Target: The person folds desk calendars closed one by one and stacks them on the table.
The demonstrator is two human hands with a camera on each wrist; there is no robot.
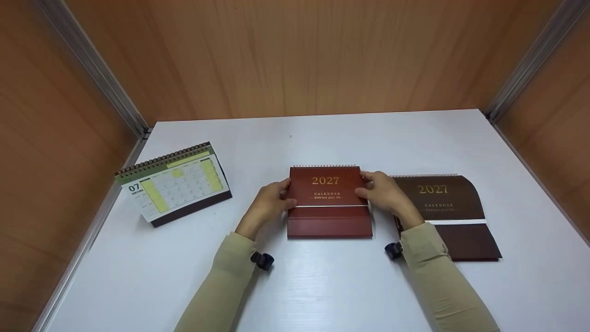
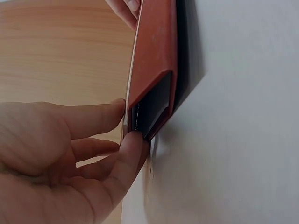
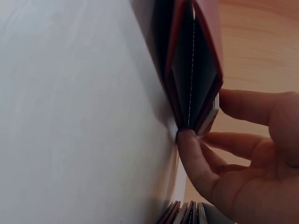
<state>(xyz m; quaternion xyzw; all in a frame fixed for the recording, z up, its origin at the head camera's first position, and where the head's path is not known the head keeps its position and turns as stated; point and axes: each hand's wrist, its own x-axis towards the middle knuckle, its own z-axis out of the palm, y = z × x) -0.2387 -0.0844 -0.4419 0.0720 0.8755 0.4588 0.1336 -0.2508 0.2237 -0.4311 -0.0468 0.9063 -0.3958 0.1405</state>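
A red desk calendar (image 1: pixel 329 193) marked 2027 in gold is at the middle of the white table, its wire binding at the far edge. My left hand (image 1: pixel 268 203) grips its left side, thumb on the front page and fingers round the edge. On the opposite side, my right hand (image 1: pixel 385 191) holds the calendar the same way. The left wrist view shows the hollow side of the red cover (image 2: pixel 154 56), with the left fingertips right at its far end. In the right wrist view, fingers (image 3: pixel 194 156) reach the folded end of the red stand.
To the right, partly behind my right forearm, lies a dark brown 2027 desk calendar (image 1: pixel 438 198). An opened calendar (image 1: pixel 179 184) with a green band and page 07 stands at the left. Wooden panels (image 1: pixel 295 60) enclose the white table (image 1: pixel 304 286) at the back and sides.
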